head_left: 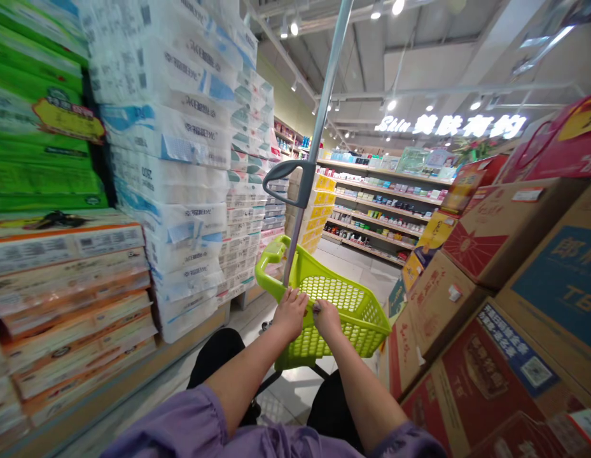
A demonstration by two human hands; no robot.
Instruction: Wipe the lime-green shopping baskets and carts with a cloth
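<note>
A lime-green shopping cart with a perforated plastic basket stands right in front of me. From its near side rises a metal pole with a grey loop handle partway up. My left hand is closed over the near rim, beside the foot of the pole, its fingers bent over the edge. Just to the right, my right hand curls its fingers round the same rim. The fingertips of the right hand are partly hidden. No goods show inside the visible part of the basket.
Stacked white paper packs and green packs line the left side. Cardboard cartons are piled close on the right. A tiled aisle runs between them towards shelves of small boxes.
</note>
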